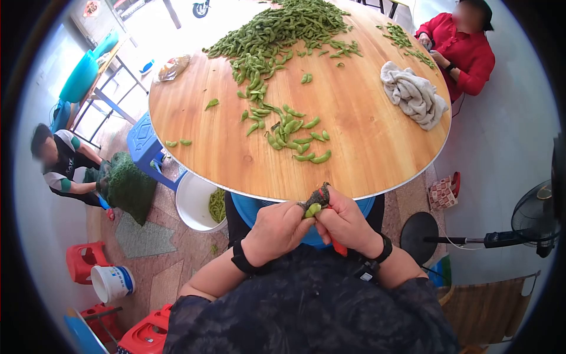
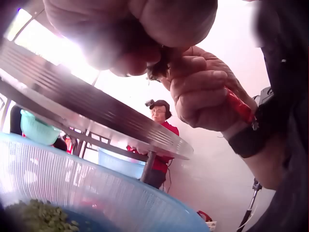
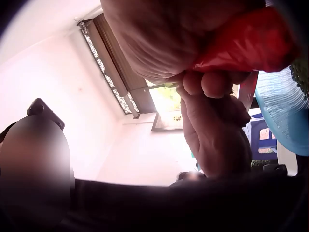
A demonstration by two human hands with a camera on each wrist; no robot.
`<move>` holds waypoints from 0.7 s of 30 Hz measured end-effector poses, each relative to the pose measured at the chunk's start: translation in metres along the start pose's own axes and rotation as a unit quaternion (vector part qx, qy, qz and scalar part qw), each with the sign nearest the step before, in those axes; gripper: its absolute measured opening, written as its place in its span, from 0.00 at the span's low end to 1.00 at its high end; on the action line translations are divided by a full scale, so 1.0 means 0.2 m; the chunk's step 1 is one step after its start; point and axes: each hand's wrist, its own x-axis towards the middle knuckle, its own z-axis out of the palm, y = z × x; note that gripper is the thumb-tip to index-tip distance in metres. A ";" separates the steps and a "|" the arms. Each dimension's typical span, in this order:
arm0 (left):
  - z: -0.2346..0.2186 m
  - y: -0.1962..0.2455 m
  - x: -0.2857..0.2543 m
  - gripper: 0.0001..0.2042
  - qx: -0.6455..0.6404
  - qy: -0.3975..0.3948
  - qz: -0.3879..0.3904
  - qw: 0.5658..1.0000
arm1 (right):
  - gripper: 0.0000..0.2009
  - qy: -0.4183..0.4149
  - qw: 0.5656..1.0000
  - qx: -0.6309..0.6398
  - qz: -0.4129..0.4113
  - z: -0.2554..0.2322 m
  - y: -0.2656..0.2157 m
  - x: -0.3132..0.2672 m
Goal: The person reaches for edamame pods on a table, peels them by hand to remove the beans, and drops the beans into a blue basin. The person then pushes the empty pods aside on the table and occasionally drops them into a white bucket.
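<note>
One person in a black-and-white top (image 1: 73, 154) bends at the left edge over a dark green mesh sack (image 1: 132, 183), whose contents cannot be made out. Just beside it stands a blue plastic stool (image 1: 143, 138), partly covered by the rim of a round, light-brown wooden surface (image 1: 365, 135). Next comes a round white plastic bucket (image 1: 188, 197), with green pods (image 1: 217, 206) in view at its right side. A blue translucent plastic basket (image 1: 244, 207) is mostly hidden under the hands and the surface; the left wrist view, which cuts it off, shows small green beans (image 2: 46, 217) inside.

A large heap of green pods (image 1: 283, 29) lies on the far part of the surface, trailing toward the near rim. Before that rim, the left hand (image 1: 276, 230) has its grip closed, fingers bent, pinching a plump green pod (image 1: 313, 210) that sits between both hands. A dark, rough piece (image 1: 318, 196) with a red streak juts beside it; what it is cannot be told. The right hand (image 1: 348, 223) has a closed grip as well, curled about a glossy red object (image 1: 339, 248) whose middle the palm conceals. In the right wrist view, the hands cover nearly all of the pod.

Farther right lie a crumpled grey cloth (image 1: 413, 95) and, beyond the surface, a person in red (image 1: 466, 62), partly hidden by its edge. A black fan (image 1: 533, 212) is cropped by the dark border.
</note>
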 end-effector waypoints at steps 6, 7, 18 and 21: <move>0.06 -0.03 -0.06 0.12 -0.247 -0.008 -0.132 0.960 | 0.04 -0.006 0.996 0.078 0.047 0.05 0.03 0.02; 0.04 -0.01 -0.05 0.15 -0.360 -0.041 -0.205 0.909 | 0.04 -0.007 0.996 0.079 0.049 0.04 0.03 0.02; -0.03 -0.06 -0.09 0.11 -0.301 -0.186 -0.240 0.904 | 0.12 0.080 0.863 -0.445 -0.226 0.05 0.08 -0.02; -0.05 -0.05 -0.11 0.08 -0.309 -0.204 -0.241 0.897 | 0.13 0.040 0.865 -0.452 -0.215 0.04 0.11 -0.01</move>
